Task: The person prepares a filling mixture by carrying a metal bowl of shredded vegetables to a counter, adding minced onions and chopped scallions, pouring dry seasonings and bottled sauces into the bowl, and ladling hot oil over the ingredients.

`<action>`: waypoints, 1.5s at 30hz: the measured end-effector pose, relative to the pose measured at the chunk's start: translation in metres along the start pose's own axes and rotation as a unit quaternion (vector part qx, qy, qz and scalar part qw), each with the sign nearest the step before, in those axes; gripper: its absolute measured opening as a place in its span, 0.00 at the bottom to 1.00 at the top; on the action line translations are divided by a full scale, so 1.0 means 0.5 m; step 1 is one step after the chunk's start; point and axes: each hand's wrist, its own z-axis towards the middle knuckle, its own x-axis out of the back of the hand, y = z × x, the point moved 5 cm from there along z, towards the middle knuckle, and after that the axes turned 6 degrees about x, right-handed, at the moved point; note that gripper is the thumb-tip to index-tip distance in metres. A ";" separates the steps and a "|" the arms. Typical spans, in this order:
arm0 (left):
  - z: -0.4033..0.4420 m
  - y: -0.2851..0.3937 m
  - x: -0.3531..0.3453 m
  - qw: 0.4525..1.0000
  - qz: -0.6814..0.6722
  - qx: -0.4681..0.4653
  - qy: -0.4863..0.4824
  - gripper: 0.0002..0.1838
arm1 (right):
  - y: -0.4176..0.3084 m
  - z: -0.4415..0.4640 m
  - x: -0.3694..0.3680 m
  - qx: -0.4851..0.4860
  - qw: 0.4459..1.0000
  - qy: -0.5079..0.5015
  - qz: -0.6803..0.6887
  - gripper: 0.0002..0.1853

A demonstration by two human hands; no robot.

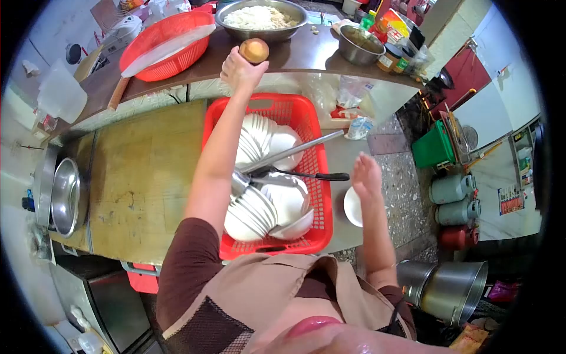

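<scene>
My left hand (240,69) reaches forward over the brown counter, its fingers wrapped round a rounded, brown, wooden-looking object (254,51). Only the object's round end shows; the rest is hidden by the hand. Just beyond it stands a metal bowl (227,31) heaped with whitish shredded food (259,17). My right hand (367,176) is raised, holding nothing, with its fingers stretched out. Below and beside that hand is a white bowl (353,207), partly covered by my arm. Between my arms sits a red plastic basket (321,194) with stacked white bowls (250,215) and a black-handled ladle (330,176).
A wooden-handled knife (119,93) lies across a red colander (171,41) at the counter's left. Another metal bowl (361,46) and several jars (389,58) stand right. Left are a wooden board (141,177) and metal basin (66,197). Gas cylinders (454,189) stand on the floor.
</scene>
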 end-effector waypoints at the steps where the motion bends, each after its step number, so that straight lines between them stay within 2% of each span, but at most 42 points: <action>1: 0.021 0.009 -0.007 0.999 0.030 0.021 0.020 0.49 | -0.019 0.027 -0.070 -0.036 0.998 -0.033 0.037 0.19; 3: 0.053 0.006 -0.018 0.997 0.056 0.044 0.039 0.48 | -0.051 0.065 -0.197 -0.071 0.993 -0.064 0.070 0.19; 5: 0.066 -0.004 -0.034 0.997 0.054 0.045 0.014 0.47 | -0.079 0.089 -0.302 -0.006 0.997 -0.044 -0.062 0.16; 7: 0.077 -0.012 -0.042 0.996 0.070 0.052 -0.011 0.47 | -0.084 0.116 -0.395 0.010 0.997 -0.052 -0.051 0.12; 9: 0.086 -0.015 -0.047 0.998 0.054 0.029 -0.009 0.46 | -0.068 0.200 -0.454 0.034 0.982 -0.175 -0.069 0.14; 11: 0.090 -0.020 -0.042 0.998 0.062 0.024 0.002 0.45 | -0.032 0.293 -0.505 -0.038 0.982 -0.174 -0.069 0.18; 13: 0.093 -0.029 -0.027 0.997 0.064 0.025 0.021 0.45 | -0.005 0.354 -0.570 -0.061 0.990 -0.075 -0.098 0.20; 16: 0.100 -0.063 0.033 0.997 0.038 0.031 0.067 0.42 | 0.009 0.421 -0.658 -0.024 0.990 -0.028 -0.137 0.22; 18: 0.107 -0.095 0.060 0.993 0.043 0.015 0.108 0.40 | 0.005 0.457 -0.695 0.053 0.974 0.018 -0.219 0.20; 20: 0.115 -0.123 0.060 0.985 0.054 -0.020 0.165 0.39 | 0.014 0.519 -0.699 0.078 0.967 0.047 -0.240 0.20; 21: 0.119 -0.127 0.060 0.985 0.053 -0.019 0.164 0.39 | 0.011 0.518 -0.701 0.103 0.958 0.074 -0.258 0.19; 22: 0.123 -0.129 0.062 0.984 0.054 -0.016 0.168 0.39 | -0.004 0.521 -0.706 0.111 0.956 0.100 -0.252 0.11; 23: 0.126 -0.129 0.063 0.984 0.054 -0.014 0.172 0.40 | -0.006 0.517 -0.706 0.111 0.956 0.100 -0.254 0.11; 25: 0.129 -0.126 0.066 0.982 0.051 -0.009 0.184 0.39 | -0.013 0.490 -0.694 0.127 0.968 0.145 -0.161 0.08; 26: 0.130 -0.122 0.071 0.981 0.053 -0.024 0.186 0.40 | -0.022 0.466 -0.681 0.136 0.967 0.142 -0.163 0.06; 27: 0.127 -0.121 0.071 0.980 0.054 -0.038 0.186 0.40 | -0.027 0.466 -0.654 0.154 0.972 0.106 -0.143 0.06; 29: 0.136 -0.125 0.067 0.978 0.066 -0.067 0.188 0.40 | -0.048 0.423 -0.604 0.136 0.972 0.112 -0.155 0.06; 31: 0.145 -0.131 0.063 0.981 0.088 -0.048 0.166 0.40 | -0.062 0.390 -0.543 0.214 0.958 -0.055 -0.181 0.07; 33: 0.137 -0.137 0.070 0.976 0.096 -0.074 0.183 0.37 | -0.062 0.314 -0.495 0.106 0.993 0.003 -0.048 0.06; 35: 0.110 -0.125 0.072 0.969 0.104 -0.099 0.199 0.35 | -0.067 0.232 -0.460 0.080 0.993 0.043 -0.069 0.03; 37: 0.079 -0.110 0.099 0.958 0.084 -0.118 0.246 0.27 | -0.064 0.180 -0.436 0.089 0.994 0.020 -0.053 0.04; 38: 0.074 -0.106 0.092 0.981 0.071 -0.108 0.148 0.23 | -0.066 0.155 -0.429 0.092 0.995 0.018 -0.045 0.04; 40: 0.086 -0.098 0.034 0.988 -0.141 -0.048 -0.038 0.22 | -0.076 0.104 -0.415 0.093 0.992 0.049 -0.065 0.05; 41: 0.101 -0.103 -0.016 0.954 -0.264 -0.011 -0.142 0.22 | -0.075 0.083 -0.407 0.092 0.993 0.043 -0.061 0.05; 43: 0.075 -0.051 -0.018 0.857 -0.382 0.099 -0.330 0.21 | -0.083 0.038 -0.382 0.125 0.982 0.077 -0.121 0.05; 44: 0.062 -0.034 -0.021 0.793 -0.466 0.131 -0.369 0.18 | -0.083 0.022 -0.368 0.137 0.981 0.060 -0.120 0.05; 45: 0.057 -0.020 -0.031 0.703 -0.573 0.156 -0.393 0.14 | -0.082 0.014 -0.346 0.148 0.981 0.044 -0.119 0.05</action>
